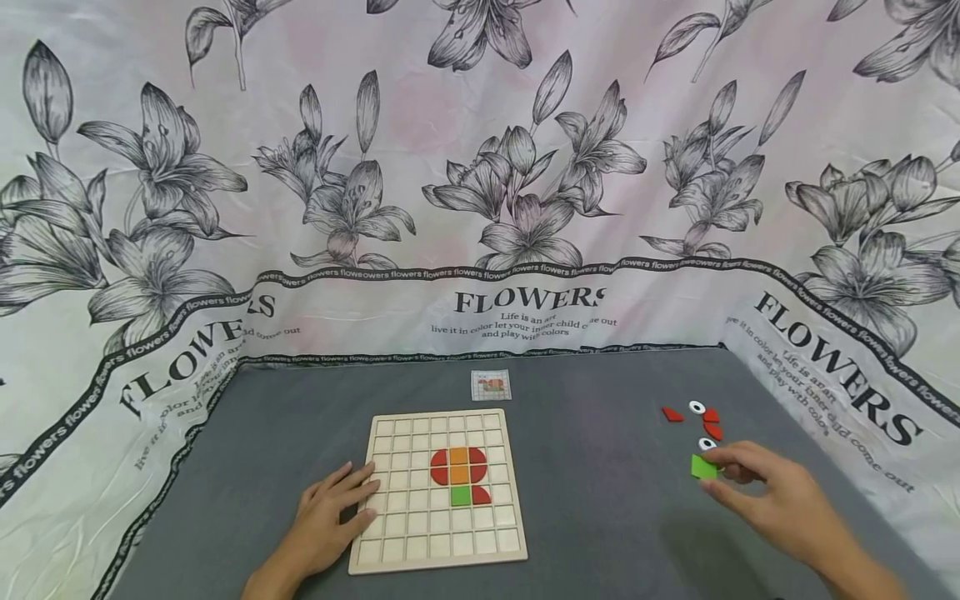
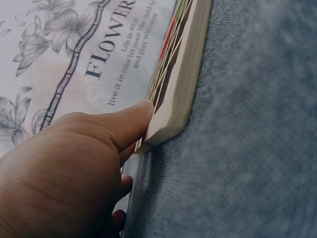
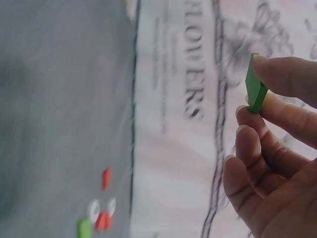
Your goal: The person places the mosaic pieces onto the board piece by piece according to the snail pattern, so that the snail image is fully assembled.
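On the grey tabletop, a wooden grid board (image 1: 431, 525) carries red, orange and green tiles near its middle. My left hand (image 1: 326, 512) rests against the board's left edge, fingers spread; in the left wrist view its thumb (image 2: 133, 121) touches the rim. Off to the right, my right hand (image 1: 772, 496) pinches a green square tile (image 1: 703, 467) between thumb and fingers. The right wrist view shows this green tile (image 3: 254, 87) edge-on, raised off the table. Loose red tiles (image 1: 672, 414) and white ring-marked round pieces (image 1: 697, 407) lie just beyond that hand.
Behind the board lies a small printed card (image 1: 491, 385) with a coloured grid picture. Another green piece (image 3: 84, 228) is on the table in the right wrist view. A flower-printed cloth (image 1: 525, 308) stands along the table's back and sides.
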Demonstrator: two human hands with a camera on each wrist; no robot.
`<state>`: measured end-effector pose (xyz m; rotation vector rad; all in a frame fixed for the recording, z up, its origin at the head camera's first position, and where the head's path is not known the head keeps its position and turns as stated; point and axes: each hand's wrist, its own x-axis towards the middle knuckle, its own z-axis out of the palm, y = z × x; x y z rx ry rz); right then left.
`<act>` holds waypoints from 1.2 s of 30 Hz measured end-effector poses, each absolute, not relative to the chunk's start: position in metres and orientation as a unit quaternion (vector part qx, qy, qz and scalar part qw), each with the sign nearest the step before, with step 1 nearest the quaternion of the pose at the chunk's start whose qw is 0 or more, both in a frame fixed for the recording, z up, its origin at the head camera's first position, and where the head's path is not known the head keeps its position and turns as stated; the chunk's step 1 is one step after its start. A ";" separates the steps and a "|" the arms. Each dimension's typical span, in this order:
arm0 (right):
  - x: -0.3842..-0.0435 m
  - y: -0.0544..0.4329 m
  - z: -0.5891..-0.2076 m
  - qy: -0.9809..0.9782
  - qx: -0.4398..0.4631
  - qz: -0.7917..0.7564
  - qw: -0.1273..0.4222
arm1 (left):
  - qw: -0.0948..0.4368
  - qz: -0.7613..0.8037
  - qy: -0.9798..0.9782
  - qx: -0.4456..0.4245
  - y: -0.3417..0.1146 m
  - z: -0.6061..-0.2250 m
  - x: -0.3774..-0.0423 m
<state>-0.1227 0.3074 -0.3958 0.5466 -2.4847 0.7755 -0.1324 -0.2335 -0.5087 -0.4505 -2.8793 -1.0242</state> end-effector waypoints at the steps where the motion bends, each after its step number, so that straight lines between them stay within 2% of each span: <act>1: -0.121 0.302 -0.393 -0.903 0.207 0.289 0.240 | 0.026 -0.331 -0.932 -0.147 -0.233 -0.509 -0.133; 14: -0.119 0.214 -0.387 -0.846 0.309 0.372 0.225 | 0.038 -0.336 -0.929 -0.150 -0.234 -0.510 -0.132; 21: -0.125 0.168 -0.402 -0.832 0.322 0.402 0.207 | 0.039 -0.334 -0.930 -0.151 -0.234 -0.509 -0.132; 36: -0.147 0.096 -0.450 -0.835 0.319 0.429 0.131 | 0.045 -0.339 -0.926 -0.159 -0.232 -0.510 -0.133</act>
